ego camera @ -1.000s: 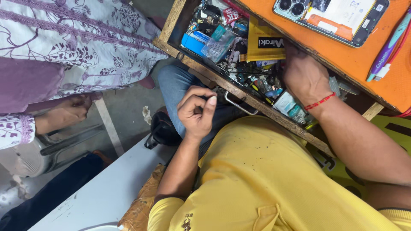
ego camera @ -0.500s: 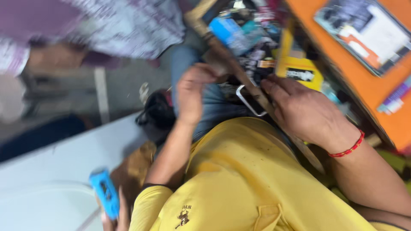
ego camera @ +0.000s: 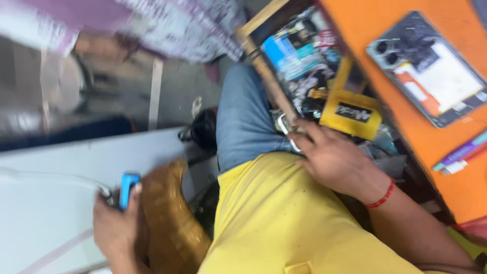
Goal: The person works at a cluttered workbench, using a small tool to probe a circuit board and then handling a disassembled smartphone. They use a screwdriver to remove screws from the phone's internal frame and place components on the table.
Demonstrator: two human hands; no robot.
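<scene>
My left hand [ego camera: 117, 229] is at the lower left, closed around a small blue device [ego camera: 128, 186] that sits on a white surface [ego camera: 45, 203]. A thin white cable [ego camera: 56, 177] runs to the device. My right hand [ego camera: 335, 160], with a red thread at the wrist, lies with fingers stretched on the front edge of an open wooden drawer [ego camera: 264, 71], next to its metal handle [ego camera: 283, 128]. The drawer is full of small parts and packets, among them a yellow packet [ego camera: 350, 109]. I wear a yellow shirt and blue jeans.
An orange tabletop [ego camera: 385, 30] above the drawer bears an opened phone [ego camera: 431, 68] and some pens [ego camera: 464, 152]. A brown textured seat [ego camera: 170, 213] is beside my left hand. Another person in purple patterned cloth [ego camera: 177, 25] sits at the top left.
My left hand dropped from my lap to the white surface and took hold of the blue device. My right hand came out of the drawer to its front edge. The view swung left.
</scene>
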